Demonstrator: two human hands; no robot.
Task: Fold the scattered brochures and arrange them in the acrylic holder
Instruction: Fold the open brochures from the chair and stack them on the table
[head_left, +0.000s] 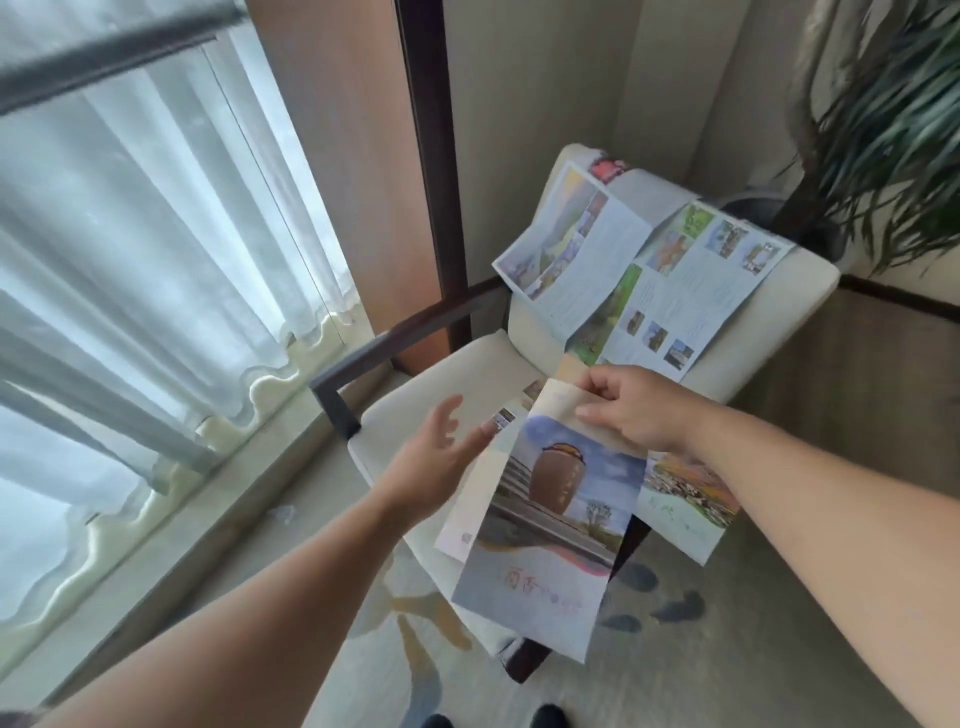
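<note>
My right hand (631, 410) is over the front of the cream armchair (431, 395), and its fingers (597, 413) pinch the top edge of the jar brochure (550, 530). That sheet hangs down from the pinch, tilted, with its lower end out past the front edge of the seat and over the patterned carpet (727, 649). The printed side faces me: a big brown jar-shaped building under blue sky, with red lettering near the bottom.

My left hand (436, 457) is open, palm turned inward, its fingers (452, 410) loosely spread, with the tips right at the left edge of the paper. A pale panel (462, 525) shows behind the jar sheet on the left; I can't tell whether it belongs to the same brochure.

Under my right forearm lies the orange brochure (685, 499), on the seat's right side and sticking out over its edge.

Two more lie unfolded across the chair back: the left open brochure (566, 249) overlaps the right open brochure (691, 291), both showing small photos and text blocks.

A dark wooden armrest (363, 353) is on the left, with sheer curtains (130, 234) beyond it and a potted plant (883, 104) in the corner at right.
</note>
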